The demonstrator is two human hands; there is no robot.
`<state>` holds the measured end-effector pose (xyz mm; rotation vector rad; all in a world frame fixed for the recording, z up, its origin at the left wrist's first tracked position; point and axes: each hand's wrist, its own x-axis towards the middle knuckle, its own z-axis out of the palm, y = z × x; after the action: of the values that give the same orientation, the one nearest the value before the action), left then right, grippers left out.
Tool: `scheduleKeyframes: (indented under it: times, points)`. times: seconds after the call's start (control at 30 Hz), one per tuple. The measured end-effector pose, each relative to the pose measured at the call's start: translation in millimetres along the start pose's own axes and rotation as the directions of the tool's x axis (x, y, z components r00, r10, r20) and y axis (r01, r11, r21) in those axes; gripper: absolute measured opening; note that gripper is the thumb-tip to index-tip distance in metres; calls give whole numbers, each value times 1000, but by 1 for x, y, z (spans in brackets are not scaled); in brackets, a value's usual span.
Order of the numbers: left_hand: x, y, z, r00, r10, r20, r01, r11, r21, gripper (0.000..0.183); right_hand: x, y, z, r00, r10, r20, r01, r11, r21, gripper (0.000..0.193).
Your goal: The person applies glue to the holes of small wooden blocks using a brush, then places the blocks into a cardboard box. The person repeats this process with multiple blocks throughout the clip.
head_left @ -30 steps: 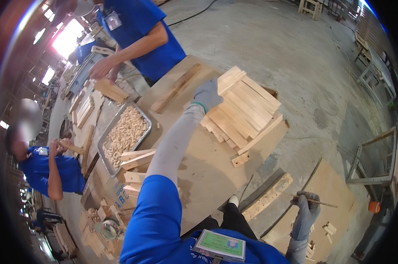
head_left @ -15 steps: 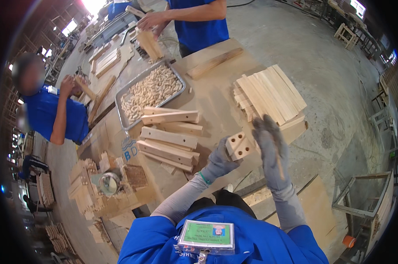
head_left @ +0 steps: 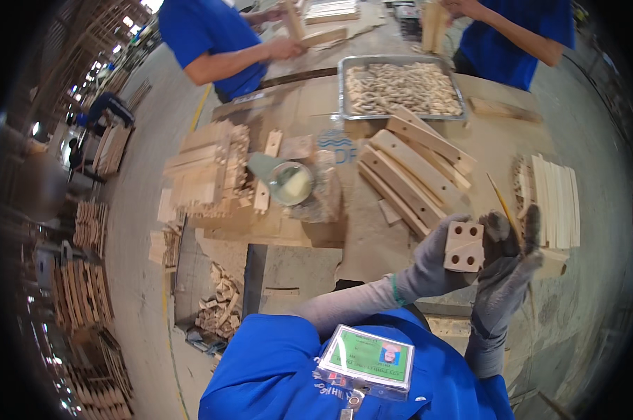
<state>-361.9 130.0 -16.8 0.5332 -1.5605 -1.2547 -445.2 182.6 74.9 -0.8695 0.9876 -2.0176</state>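
My left hand (head_left: 430, 264), in a grey glove, is closed round a pair of wooden rails (head_left: 464, 246), held with their ends turned up. Several round dowel holes show in those ends. Close beside them is my gloved right hand (head_left: 502, 290), with a thin yellowish stick (head_left: 503, 199) held between its fingers and slanting up past them. Whether the right fingers touch the rails I cannot tell. Just beyond my hands lies a loose pile of drilled wooden rails (head_left: 418, 168). A jar of pale glue (head_left: 293, 183) stands farther left on the cardboard-covered table (head_left: 288, 105).
A metal tray (head_left: 342, 87) of wooden dowels sits at the back. Stacked slats (head_left: 556, 199) lie at the right, and piled pieces with dowels (head_left: 208, 168) at the left. Two co-workers in blue (head_left: 208, 42) handle wood across the table. Offcuts (head_left: 220, 301) fill a bin below.
My view has swung left, so the table's things sit farther right in the picture. The right hand has come in closer to the rails, and its stick now points upward. The left hand keeps its hold.
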Motion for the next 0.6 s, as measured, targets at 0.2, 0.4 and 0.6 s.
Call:
scheduleKeyframes:
  times: [0.2,0.4,0.6]
  points:
    - [-14,88,-167,998,55,17,-58,950,306,88,11,35,57,982,143,126,-117,974,-195,30]
    - [-52,111,-292,970,125,-210,-13,883,469,91,15,95,136,913,294,282,-178,910,-374,17]
    - [-80,104,-362,984,0,-180,122,735,667,78,40,147,182,818,8,576,415,686,-598,15]
